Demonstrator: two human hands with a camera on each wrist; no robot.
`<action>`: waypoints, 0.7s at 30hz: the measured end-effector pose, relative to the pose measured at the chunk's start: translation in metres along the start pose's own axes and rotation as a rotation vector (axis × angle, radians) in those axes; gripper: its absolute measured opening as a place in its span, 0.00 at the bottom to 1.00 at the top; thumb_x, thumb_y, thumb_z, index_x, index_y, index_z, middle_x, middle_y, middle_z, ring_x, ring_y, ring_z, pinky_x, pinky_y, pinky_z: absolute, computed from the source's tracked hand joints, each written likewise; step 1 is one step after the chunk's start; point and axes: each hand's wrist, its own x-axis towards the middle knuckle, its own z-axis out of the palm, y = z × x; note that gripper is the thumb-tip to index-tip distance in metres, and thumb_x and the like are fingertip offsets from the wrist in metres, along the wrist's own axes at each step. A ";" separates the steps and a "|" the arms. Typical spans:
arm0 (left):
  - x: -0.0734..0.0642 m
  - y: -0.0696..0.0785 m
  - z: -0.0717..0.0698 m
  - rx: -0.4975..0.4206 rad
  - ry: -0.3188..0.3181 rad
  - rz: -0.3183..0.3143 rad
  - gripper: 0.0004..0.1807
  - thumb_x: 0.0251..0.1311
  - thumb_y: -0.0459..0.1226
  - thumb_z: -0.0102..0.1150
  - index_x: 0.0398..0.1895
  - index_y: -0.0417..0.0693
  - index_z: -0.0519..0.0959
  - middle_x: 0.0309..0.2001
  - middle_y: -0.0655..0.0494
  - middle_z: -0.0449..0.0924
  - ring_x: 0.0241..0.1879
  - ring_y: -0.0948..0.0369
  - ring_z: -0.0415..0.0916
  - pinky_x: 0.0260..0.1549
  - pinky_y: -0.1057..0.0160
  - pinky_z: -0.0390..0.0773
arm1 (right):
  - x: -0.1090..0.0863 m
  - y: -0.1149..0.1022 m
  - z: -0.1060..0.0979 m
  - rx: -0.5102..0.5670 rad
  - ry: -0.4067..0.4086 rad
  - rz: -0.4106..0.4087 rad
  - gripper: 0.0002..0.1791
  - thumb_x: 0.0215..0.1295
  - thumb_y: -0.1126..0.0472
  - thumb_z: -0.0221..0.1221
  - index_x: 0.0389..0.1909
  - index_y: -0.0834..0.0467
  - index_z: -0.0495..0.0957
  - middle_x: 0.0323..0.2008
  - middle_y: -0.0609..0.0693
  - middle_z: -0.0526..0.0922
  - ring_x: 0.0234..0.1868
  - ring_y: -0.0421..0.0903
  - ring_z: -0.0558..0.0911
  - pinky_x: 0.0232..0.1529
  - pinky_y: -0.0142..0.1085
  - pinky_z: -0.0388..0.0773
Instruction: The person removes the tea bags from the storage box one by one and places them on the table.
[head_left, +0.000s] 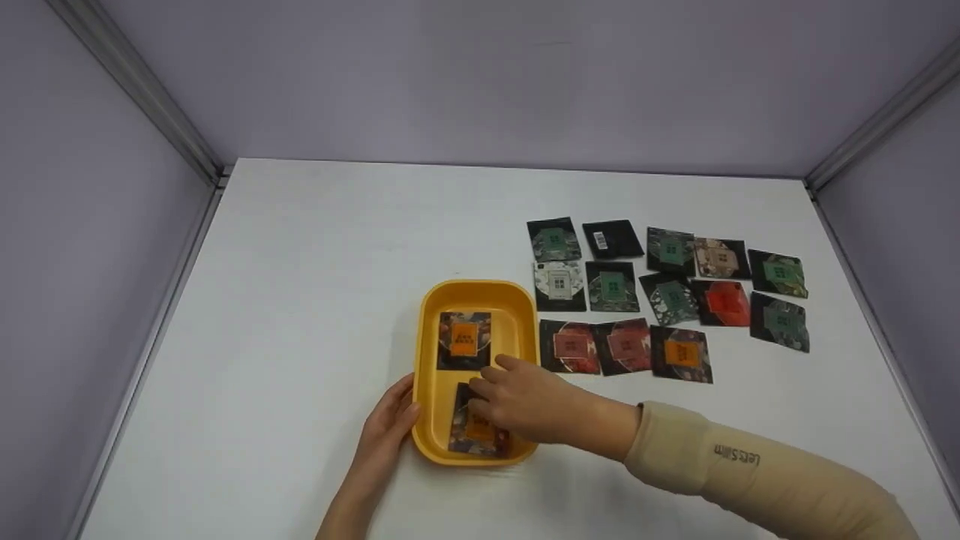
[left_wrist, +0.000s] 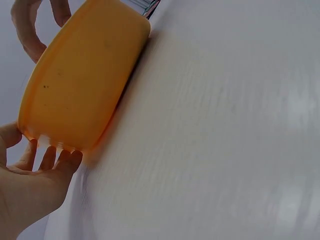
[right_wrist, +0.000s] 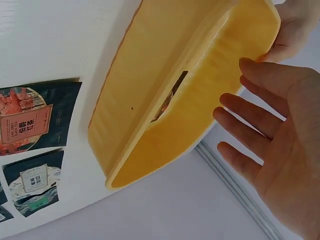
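A yellow plastic tray (head_left: 529, 330) sits at the table's front middle. Inside lie two tea packets with orange labels, an upper tea packet (head_left: 465, 334) lying straight and a lower tea packet (head_left: 465, 442) partly hidden under my right hand (head_left: 529, 401). That hand hovers over the tray with its fingers (right_wrist: 245, 117) loosely spread and nothing held in them. My left hand (head_left: 386, 427) touches the tray's left side, fingertips (left_wrist: 75, 156) against the outer wall and the thumb near the rim.
Right of the tray, several dark tea packets lie in rough rows, including a black packet (head_left: 619, 241) with a barcode up, a red-labelled packet (head_left: 724, 302) and an orange-labelled packet (head_left: 682, 356). Pale walls enclose the white table (head_left: 300, 262) at the back and sides.
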 end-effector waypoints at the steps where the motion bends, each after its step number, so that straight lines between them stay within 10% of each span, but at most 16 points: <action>1: 0.000 0.000 0.000 -0.002 -0.002 0.001 0.34 0.71 0.47 0.56 0.74 0.44 0.61 0.74 0.48 0.59 0.74 0.54 0.54 0.71 0.54 0.59 | 0.002 -0.001 0.001 -0.014 -0.024 -0.018 0.15 0.63 0.54 0.67 0.51 0.49 0.83 0.48 0.45 0.85 0.45 0.43 0.81 0.51 0.37 0.77; 9: 0.000 0.001 0.001 -0.011 -0.012 0.010 0.33 0.71 0.46 0.55 0.74 0.43 0.61 0.75 0.47 0.58 0.75 0.53 0.52 0.72 0.53 0.56 | 0.019 -0.008 0.008 -0.084 -0.190 -0.176 0.31 0.63 0.46 0.67 0.67 0.46 0.73 0.60 0.43 0.79 0.56 0.42 0.78 0.61 0.36 0.74; 21: 0.000 0.001 0.001 0.023 -0.002 -0.001 0.34 0.71 0.49 0.55 0.74 0.44 0.60 0.74 0.47 0.59 0.74 0.53 0.54 0.72 0.52 0.56 | 0.033 -0.010 0.025 -0.059 -0.362 -0.176 0.37 0.65 0.44 0.64 0.73 0.42 0.63 0.71 0.40 0.67 0.69 0.41 0.69 0.68 0.41 0.67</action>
